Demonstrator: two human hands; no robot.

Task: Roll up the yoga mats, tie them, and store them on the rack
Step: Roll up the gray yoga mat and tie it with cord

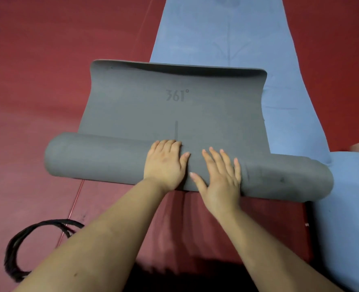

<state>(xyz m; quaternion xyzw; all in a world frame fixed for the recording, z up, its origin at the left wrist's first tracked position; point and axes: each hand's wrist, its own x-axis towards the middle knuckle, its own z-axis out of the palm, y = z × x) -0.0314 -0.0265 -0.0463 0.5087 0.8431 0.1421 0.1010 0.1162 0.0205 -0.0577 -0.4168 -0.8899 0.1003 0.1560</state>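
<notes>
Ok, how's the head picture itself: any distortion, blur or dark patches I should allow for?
Head view: wide-angle lens bows the grey rubber yoga mat and flared blue mat; lighting even, without glare; bottom edge falls dark; both hands sharp.

Bare red padded floor [48, 60] lies open left of the half-rolled grey rubber yoga mat [174, 106]. A flat blue yoga mat [227, 34] crowds the right, and a coiled black strap [18, 249] lies near-left.

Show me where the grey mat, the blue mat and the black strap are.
grey mat [174, 114], head view, flat unrolled part
blue mat [227, 34], head view, spread surface
black strap [27, 239], head view, loop's upper curve
</notes>
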